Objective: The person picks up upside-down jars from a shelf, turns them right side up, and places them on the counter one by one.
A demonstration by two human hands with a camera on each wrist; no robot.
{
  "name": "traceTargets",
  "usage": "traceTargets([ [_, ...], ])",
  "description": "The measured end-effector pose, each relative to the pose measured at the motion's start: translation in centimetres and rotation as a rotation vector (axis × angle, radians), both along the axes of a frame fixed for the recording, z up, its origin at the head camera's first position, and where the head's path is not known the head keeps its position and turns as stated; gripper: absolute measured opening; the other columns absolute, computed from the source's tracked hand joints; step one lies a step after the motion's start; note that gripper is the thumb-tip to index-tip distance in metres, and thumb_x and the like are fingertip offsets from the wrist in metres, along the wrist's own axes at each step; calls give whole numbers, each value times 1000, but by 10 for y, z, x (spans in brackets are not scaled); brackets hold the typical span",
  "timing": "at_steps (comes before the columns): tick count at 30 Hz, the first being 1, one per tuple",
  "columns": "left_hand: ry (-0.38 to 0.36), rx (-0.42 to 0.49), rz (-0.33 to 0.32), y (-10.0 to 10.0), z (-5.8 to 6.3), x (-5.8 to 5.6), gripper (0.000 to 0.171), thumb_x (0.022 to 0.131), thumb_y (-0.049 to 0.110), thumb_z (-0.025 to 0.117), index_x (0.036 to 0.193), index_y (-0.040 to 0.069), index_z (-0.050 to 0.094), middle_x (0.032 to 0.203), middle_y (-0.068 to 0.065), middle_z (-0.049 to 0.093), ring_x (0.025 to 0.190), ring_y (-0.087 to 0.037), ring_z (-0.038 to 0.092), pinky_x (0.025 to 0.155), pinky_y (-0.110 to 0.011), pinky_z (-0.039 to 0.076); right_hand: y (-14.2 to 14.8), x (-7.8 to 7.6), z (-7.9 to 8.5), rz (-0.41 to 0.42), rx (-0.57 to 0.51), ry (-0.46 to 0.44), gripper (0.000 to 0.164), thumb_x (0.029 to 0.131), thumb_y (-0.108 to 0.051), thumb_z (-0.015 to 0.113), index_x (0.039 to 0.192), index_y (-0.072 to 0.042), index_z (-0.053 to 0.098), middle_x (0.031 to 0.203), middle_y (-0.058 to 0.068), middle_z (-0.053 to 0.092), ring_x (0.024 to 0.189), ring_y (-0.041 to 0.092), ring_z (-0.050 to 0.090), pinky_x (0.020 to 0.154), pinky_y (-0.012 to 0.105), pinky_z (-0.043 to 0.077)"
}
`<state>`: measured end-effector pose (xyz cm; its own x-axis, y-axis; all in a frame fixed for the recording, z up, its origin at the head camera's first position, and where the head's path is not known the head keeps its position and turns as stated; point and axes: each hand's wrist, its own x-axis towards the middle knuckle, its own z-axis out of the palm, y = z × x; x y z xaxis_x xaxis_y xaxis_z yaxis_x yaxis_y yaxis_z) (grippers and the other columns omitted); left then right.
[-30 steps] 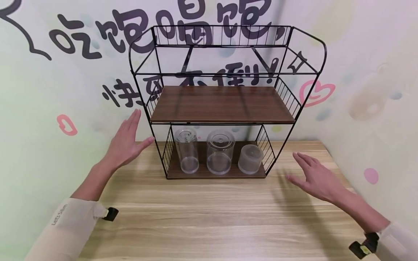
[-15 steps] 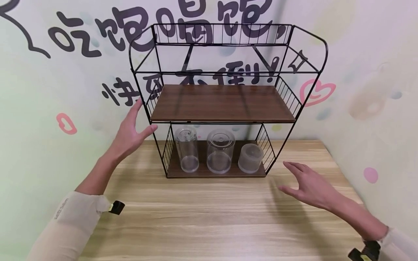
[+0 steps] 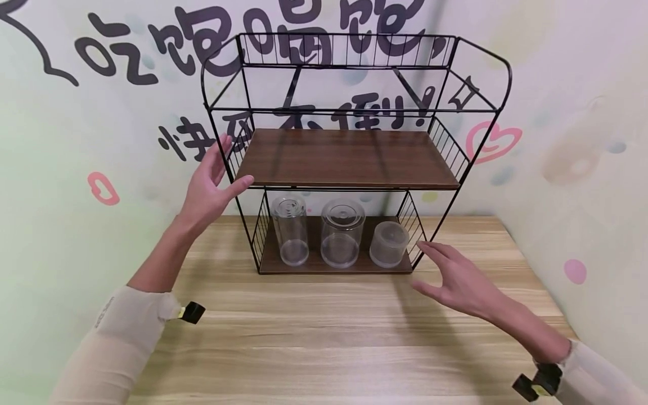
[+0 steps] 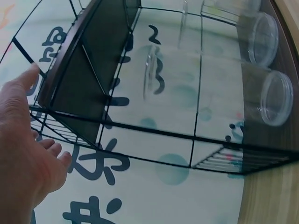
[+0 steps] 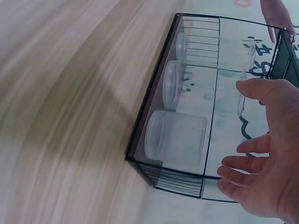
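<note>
both hands are open and hold nothing. the left hand [image 3: 207, 188] is spread at the left side of the black wire rack [image 3: 354, 110], its thumb in front of the corner of the upper board [image 3: 349, 157] and its fingers behind the post; whether it touches, i cannot tell. the right hand [image 3: 458, 281], with fingers stretched forward, is just beside the lower right corner, so the rack lies between the two palms. it stands upright at the rear of the table, near the wall. on its lower board [image 3: 315, 242] stand a tall narrow clear container [image 3: 291, 233], a wider clear container [image 3: 343, 233] and a short cloudy container [image 3: 388, 244], in one row, apart; probably they are there because this low level is steady and its side rails guard them. the table [image 3: 324, 326] has pale wood grain. the wall [image 3: 582, 56] is whitish green, with large dark chinese lettering [image 3: 142, 80], soft coloured drops and pink heart outlines.
</note>
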<state>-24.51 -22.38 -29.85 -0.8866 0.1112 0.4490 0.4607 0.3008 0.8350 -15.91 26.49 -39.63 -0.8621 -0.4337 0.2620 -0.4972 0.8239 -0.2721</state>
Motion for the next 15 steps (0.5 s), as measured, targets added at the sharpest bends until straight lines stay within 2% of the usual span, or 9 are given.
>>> traceTargets([
  [10, -69, 38, -5, 7, 8, -2, 100, 90, 13, 85, 169, 18, 25, 175, 6, 27, 161, -12, 24, 132, -43, 25, -22, -25, -3, 4, -37, -3, 88, 91, -44, 81, 158, -1, 45, 153, 27, 52, 140, 48, 50, 114, 65, 44],
  [12, -80, 45, -6, 8, 8, -2, 101, 89, 11, 86, 169, 19, 26, 175, 5, 27, 161, -14, 25, 131, -41, 27, -26, -32, -4, 13, -39, 14, 87, 91, -43, 82, 157, 1, 45, 153, 28, 52, 139, 48, 49, 114, 65, 44],
  [15, -84, 66, -16, 9, 6, -4, 102, 87, 6, 87, 169, 19, 27, 174, -1, 30, 160, -17, 28, 129, -30, 30, -32, -41, -7, 23, -42, 47, 87, 90, -40, 83, 155, 4, 47, 152, 30, 52, 139, 50, 50, 114, 65, 44],
])
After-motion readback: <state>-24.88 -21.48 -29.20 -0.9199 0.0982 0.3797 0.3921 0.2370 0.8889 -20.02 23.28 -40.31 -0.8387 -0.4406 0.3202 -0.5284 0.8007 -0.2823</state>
